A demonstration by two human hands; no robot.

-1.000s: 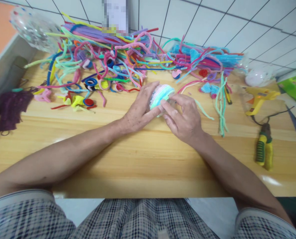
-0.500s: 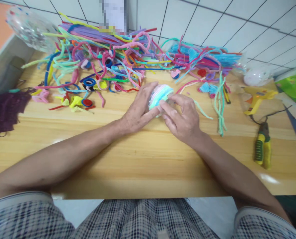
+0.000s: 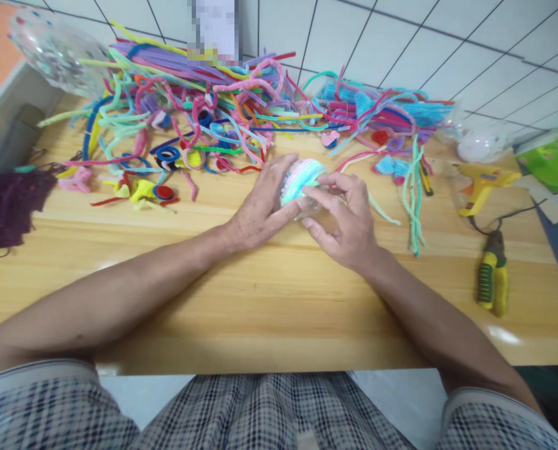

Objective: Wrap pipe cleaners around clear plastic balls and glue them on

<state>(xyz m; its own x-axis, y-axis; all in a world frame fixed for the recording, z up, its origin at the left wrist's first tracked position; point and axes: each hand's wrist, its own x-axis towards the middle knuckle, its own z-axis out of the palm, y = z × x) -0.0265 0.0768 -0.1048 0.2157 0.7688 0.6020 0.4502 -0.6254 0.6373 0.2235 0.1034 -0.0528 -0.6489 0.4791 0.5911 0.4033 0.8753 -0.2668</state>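
Observation:
A ball wrapped in pastel pipe cleaners (image 3: 302, 178), striped pink, white, blue and mint, is held just above or on the wooden table; which of the two I cannot tell. Something clear shows at its lower right side. My left hand (image 3: 264, 203) grips it from the left, fingers over the back and thumb along the near side. From the right, my right hand (image 3: 347, 215) has its bent fingertips on the stripes, with the thumb lower and near the ball's edge. Both hands hide parts of the ball.
Behind the hands lies a heap of pipe cleaners (image 3: 180, 75). Twisted mint pipe cleaners (image 3: 415, 200), a yellow glue gun (image 3: 485, 181) with its cord and yellow-green pliers (image 3: 492, 275) lie right. Dark purple material (image 3: 19, 200) is left, a clear confetti balloon (image 3: 58, 56) back left.
My right hand's fingers have shifted and spread, its thumb now further from the index finger. The left hand and the ball have stayed in place.

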